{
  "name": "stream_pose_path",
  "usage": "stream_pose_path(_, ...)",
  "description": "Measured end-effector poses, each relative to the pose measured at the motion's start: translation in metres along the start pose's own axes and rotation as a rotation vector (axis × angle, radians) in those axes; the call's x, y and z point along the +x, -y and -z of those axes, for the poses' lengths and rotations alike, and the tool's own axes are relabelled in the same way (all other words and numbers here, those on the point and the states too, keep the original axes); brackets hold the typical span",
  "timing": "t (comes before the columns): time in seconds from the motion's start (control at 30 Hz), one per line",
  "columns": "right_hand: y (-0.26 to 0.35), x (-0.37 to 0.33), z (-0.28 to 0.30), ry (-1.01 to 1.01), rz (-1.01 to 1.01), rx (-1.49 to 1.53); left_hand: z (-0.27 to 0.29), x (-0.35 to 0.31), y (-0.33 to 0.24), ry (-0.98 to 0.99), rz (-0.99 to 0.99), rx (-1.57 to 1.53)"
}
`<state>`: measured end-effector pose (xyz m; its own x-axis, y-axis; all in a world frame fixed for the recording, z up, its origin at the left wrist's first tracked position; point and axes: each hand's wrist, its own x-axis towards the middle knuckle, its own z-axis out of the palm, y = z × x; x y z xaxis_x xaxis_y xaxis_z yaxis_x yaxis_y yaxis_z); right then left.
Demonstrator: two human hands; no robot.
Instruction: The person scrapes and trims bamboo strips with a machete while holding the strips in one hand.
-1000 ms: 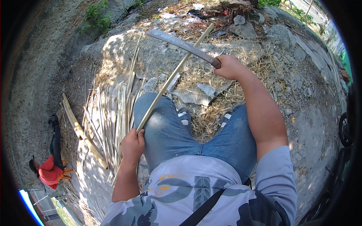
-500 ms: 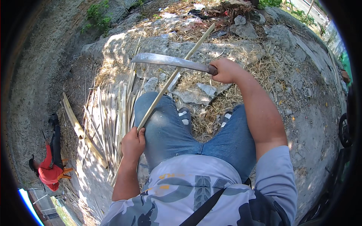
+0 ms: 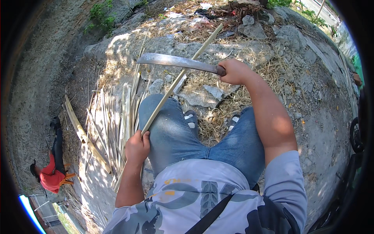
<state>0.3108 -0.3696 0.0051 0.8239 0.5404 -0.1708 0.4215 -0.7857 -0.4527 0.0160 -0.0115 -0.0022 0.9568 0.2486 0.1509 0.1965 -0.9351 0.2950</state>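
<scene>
My left hand grips the near end of a long pale bamboo strip. The strip rests across my left knee and slants up and away to the right. My right hand holds the handle of a long curved metal blade. The blade points left and lies across the strip about halfway along it, its edge on or just above the strip. I am seated, with both knees in blue jeans and my sandalled feet on the stony ground between them.
A heap of split bamboo strips lies on the ground at my left, with a thicker bamboo piece beside it. Rocks, dry shavings and litter cover the ground ahead. Another person in red crouches at far left.
My right hand has brought the blade down and toward me, from high over the strip's far end to across its middle. The left hand has kept its grip in place.
</scene>
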Motion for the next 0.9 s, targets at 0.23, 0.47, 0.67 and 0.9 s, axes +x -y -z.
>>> stream_pose_path(0.23, -0.002, 0.000, -0.002, -0.020, 0.017, 0.006, 0.001, 0.001, -0.001, 0.003, 0.001, -0.005)
stream_pose_path(0.47, -0.005, 0.000, -0.005, -0.066, 0.063, 0.008, 0.002, 0.001, -0.003, 0.037, 0.039, 0.011)
stream_pose_path(0.67, 0.000, 0.000, -0.002, -0.005, 0.029, -0.036, 0.006, 0.003, -0.006, 0.077, 0.075, 0.039)
stream_pose_path(0.9, 0.001, -0.001, -0.001, -0.057, 0.068, 0.024, 0.007, 0.003, -0.011, 0.090, 0.105, 0.022)
